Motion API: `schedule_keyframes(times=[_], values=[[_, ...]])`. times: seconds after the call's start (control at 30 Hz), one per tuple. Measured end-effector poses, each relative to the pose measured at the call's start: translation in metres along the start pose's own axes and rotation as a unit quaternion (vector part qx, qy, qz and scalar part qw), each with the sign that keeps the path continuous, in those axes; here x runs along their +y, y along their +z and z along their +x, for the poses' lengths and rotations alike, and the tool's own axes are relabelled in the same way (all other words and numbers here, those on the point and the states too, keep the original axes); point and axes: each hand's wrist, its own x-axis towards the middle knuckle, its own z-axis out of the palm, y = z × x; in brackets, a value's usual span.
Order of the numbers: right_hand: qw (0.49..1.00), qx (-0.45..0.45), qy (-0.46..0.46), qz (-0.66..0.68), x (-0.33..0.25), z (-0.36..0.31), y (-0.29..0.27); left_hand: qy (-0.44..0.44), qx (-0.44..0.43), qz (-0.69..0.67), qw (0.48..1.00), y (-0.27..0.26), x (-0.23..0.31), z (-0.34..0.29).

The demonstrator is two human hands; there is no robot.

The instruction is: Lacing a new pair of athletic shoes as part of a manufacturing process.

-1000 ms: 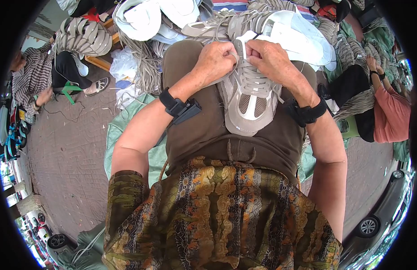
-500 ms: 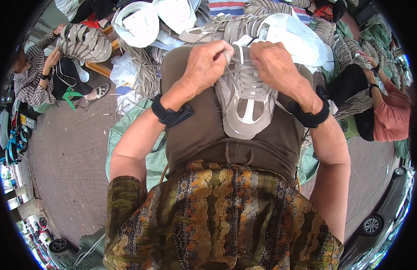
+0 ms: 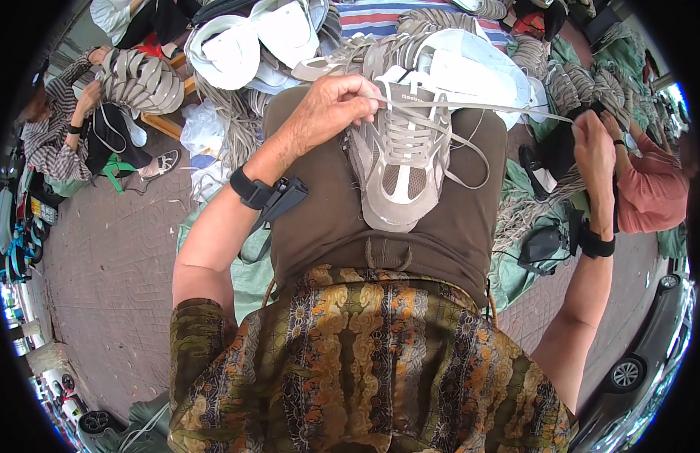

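Observation:
A grey-beige sneaker (image 3: 405, 198) with mesh panels lies across my lap, toe toward me. Its laces criss-cross the tongue. A flat beige shoelace (image 3: 508, 109) stretches taut from the top of the shoe far out to the right. My right hand (image 3: 594, 151) is closed on that lace, held beyond my right knee. At the shoe's upper left, my left hand (image 3: 338, 109) pinches the lace near the eyelets, its thumb and forefinger together. Another loop of lace hangs loose over the right side of the shoe, resting on my brown trousers (image 3: 312, 204).
Beyond my knees sit white shoe parts (image 3: 229, 53) and a heap of beige uppers (image 3: 350, 57) on striped sheeting (image 3: 380, 19). A person in a striped shirt (image 3: 52, 143) handles uppers at left; another in a pink top (image 3: 652, 192) sits at right. A dark car (image 3: 644, 355) stands lower right.
My right hand has swung from the shoe's top far out to the right, drawing the lace out with it. My left hand has stayed at the shoe's upper left, shifting slightly.

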Motion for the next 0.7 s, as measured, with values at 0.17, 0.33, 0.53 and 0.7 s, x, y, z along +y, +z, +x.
schedule_keyframes(times=[0.17, 0.33, 0.53, 0.7], values=[[0.998, 0.011, 0.046, -0.045, 0.061, -0.019, 0.01, -0.033, -0.03, 0.004, 0.999, 0.007, -0.01, 0.008], [0.994, 0.02, 0.09, -0.061, 0.088, -0.023, 0.026, 0.001, -0.01, 0.105, 0.994, 0.015, -0.012, 0.011], [0.99, -0.002, 0.12, -0.077, 0.1, -0.027, 0.036, 0.02, 0.0, 0.116, 0.993, 0.022, -0.019, 0.017], [0.987, 0.021, 0.126, -0.101, 0.113, -0.019, 0.03, 0.058, 0.02, 0.136, 0.989, 0.023, -0.014, 0.023]])
